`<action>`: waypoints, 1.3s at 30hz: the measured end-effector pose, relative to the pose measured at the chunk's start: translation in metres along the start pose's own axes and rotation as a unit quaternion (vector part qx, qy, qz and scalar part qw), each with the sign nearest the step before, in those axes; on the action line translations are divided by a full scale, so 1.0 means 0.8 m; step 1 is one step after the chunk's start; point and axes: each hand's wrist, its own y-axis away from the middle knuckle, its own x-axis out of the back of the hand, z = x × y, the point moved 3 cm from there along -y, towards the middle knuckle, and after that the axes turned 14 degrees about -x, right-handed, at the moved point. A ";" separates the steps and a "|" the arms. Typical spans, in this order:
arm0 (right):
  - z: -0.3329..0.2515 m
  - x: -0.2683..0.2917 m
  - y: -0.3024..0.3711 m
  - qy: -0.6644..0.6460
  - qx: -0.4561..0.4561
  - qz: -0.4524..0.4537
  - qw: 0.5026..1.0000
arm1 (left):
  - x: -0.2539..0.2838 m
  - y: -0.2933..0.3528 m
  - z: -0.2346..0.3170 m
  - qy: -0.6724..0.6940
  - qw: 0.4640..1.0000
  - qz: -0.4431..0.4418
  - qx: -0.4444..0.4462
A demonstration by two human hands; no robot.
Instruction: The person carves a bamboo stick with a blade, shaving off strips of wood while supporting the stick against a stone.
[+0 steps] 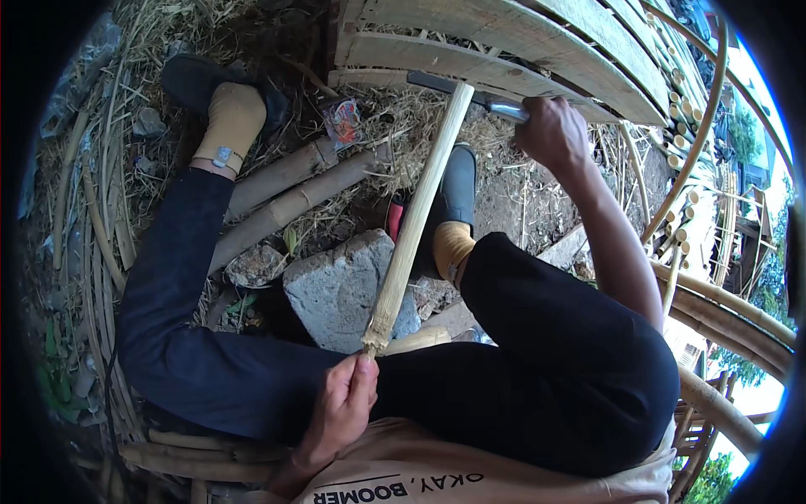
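Note:
My left hand (346, 399) is closed around the narrowed, rough-cut near end of a long pale wooden stick (420, 210). The stick slants up and away to the right, passing over a grey stone block (332, 281). My right hand (554, 133) grips a large knife (432, 81) with a dark blade and a shiny metal collar. Its blade lies crosswise at the stick's far end, where the stick hides part of it. Whether blade and stick touch, I cannot tell. Most of the knife's handle is hidden in my fist.
Slatted wooden boards (504, 42) stand just beyond the knife. Two bamboo poles (294, 197) lie on the straw-strewn ground, near a crumpled wrapper (342, 122). My bent legs frame the stone. Stacked bamboo (684, 126) and curved poles (730, 328) stand at right.

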 end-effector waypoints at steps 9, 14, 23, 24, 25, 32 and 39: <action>-0.006 -0.004 0.038 -0.118 -0.003 -0.037 0.992 | 0.034 -0.024 -0.008 0.080 0.996 0.021 0.021; -0.050 0.001 0.062 -0.109 0.055 -0.108 0.987 | 0.027 -0.041 0.006 0.084 0.996 0.014 0.016; -0.049 -0.010 0.061 -0.138 0.074 -0.074 0.985 | 0.003 -0.036 0.015 0.023 0.999 0.025 0.011; -0.046 -0.013 0.062 -0.144 0.079 -0.074 0.984 | 0.001 -0.034 0.015 0.000 0.999 0.032 0.002; -0.043 -0.014 0.063 -0.139 0.070 -0.079 0.985 | 0.000 -0.033 0.013 0.009 0.999 0.033 0.010; -0.024 -0.019 0.055 -0.153 0.083 -0.048 0.984 | -0.009 -0.029 0.015 0.013 0.999 0.022 0.019; 0.016 -0.001 0.030 -0.107 0.049 0.016 0.993 | -0.014 -0.029 0.005 0.037 0.999 -0.003 0.036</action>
